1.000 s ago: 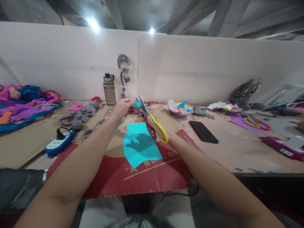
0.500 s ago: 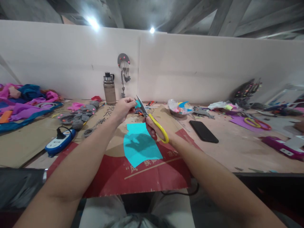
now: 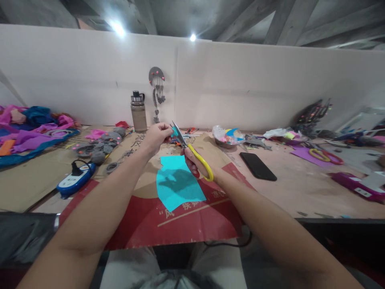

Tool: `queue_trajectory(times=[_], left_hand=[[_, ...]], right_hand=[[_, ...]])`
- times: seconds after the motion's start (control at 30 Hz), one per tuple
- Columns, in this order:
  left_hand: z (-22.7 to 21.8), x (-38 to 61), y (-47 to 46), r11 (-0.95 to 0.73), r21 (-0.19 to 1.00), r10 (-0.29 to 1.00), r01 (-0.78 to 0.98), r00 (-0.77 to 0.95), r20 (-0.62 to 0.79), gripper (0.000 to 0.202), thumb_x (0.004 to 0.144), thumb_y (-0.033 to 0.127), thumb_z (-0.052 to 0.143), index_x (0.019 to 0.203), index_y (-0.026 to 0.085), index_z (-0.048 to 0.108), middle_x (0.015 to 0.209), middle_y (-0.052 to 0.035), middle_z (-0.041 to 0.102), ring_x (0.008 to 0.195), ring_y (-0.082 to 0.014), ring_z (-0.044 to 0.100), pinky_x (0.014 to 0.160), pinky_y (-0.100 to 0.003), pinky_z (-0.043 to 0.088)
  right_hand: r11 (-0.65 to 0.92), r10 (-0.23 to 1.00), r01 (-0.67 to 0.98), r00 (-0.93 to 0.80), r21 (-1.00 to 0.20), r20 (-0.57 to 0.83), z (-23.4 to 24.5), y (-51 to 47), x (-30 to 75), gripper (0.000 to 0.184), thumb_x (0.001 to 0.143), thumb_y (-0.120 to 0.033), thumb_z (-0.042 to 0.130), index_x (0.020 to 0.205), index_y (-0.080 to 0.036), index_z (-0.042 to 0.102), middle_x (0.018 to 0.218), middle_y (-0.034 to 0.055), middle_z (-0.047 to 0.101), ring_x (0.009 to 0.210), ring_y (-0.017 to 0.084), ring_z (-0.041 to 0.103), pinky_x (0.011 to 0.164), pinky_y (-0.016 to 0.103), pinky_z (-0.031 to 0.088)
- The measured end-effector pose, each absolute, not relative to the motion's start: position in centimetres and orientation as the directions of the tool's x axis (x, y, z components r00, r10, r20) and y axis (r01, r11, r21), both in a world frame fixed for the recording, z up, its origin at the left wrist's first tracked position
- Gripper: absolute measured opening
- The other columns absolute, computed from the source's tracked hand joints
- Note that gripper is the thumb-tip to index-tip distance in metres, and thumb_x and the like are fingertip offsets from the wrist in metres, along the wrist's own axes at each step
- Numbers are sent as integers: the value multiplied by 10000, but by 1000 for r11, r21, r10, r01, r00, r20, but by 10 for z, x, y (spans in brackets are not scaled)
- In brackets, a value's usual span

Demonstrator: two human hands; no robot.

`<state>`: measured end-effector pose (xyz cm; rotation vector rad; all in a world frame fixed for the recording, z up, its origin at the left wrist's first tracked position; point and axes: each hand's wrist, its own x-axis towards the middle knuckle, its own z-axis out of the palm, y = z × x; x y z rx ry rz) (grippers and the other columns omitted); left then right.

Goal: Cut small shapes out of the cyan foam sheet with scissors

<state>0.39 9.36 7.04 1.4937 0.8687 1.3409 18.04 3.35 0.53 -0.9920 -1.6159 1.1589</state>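
My left hand [image 3: 157, 135] pinches a small turquoise piece [image 3: 173, 132] above the table. My right hand [image 3: 192, 160] grips yellow-handled scissors [image 3: 195, 156], and their blades meet the small piece at its right side. Below both hands a larger turquoise sheet [image 3: 177, 182] lies flat on a red and tan cardboard mat [image 3: 150, 220].
A black phone [image 3: 258, 166] lies right of the mat. A water bottle [image 3: 138, 112] stands by the back wall, a blue and white power strip [image 3: 75, 180] sits left, bright fabric [image 3: 30, 132] is piled far left, and a bowl of scraps [image 3: 227, 137] and other scissors [image 3: 326, 156] lie right.
The scissor blades have come closer together on the small turquoise piece, and less of the piece shows. Both hands stay in nearly the same place.
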Motion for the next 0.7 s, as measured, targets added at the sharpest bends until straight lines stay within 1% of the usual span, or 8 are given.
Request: queue_trajectory(times=[0.2, 0.37, 0.5, 0.7], left_hand=[[70, 4, 94, -332, 940, 928, -75, 153, 340, 148, 699, 124, 684, 613, 164, 570, 549, 20, 557, 477, -71, 491, 497, -203, 392], [73, 6, 91, -306, 948, 936, -89, 151, 317, 159, 709, 102, 666, 606, 162, 562, 538, 25, 545, 463, -66, 493, 489, -195, 395], [74, 7, 89, -277, 953, 941, -126, 165, 296, 172, 695, 117, 690, 604, 163, 553, 545, 20, 560, 472, -65, 501, 493, -190, 404], [75, 8, 87, -239, 962, 946, -135, 192, 262, 188, 684, 166, 735, 610, 159, 563, 575, -13, 619, 486, -71, 512, 492, -193, 406]], right_hand=[[221, 945, 102, -268, -970, 187, 5, 33, 179, 557, 868, -784, 538, 913, -231, 482, 562, -97, 372, 398, 67, 331, 342, 189, 303], [236, 943, 81, -261, -968, 208, 4, 32, 179, 566, 859, -792, 539, 919, -233, 483, 598, -93, 394, 397, 61, 332, 331, 188, 304], [221, 947, 50, -250, -974, 202, 2, 34, 179, 592, 818, -807, 587, 938, -236, 485, 616, -95, 398, 408, 59, 337, 330, 184, 312], [190, 951, -12, -246, -982, 187, 1, 35, 178, 604, 806, -809, 602, 950, -233, 487, 621, -99, 390, 409, 50, 311, 333, 177, 295]])
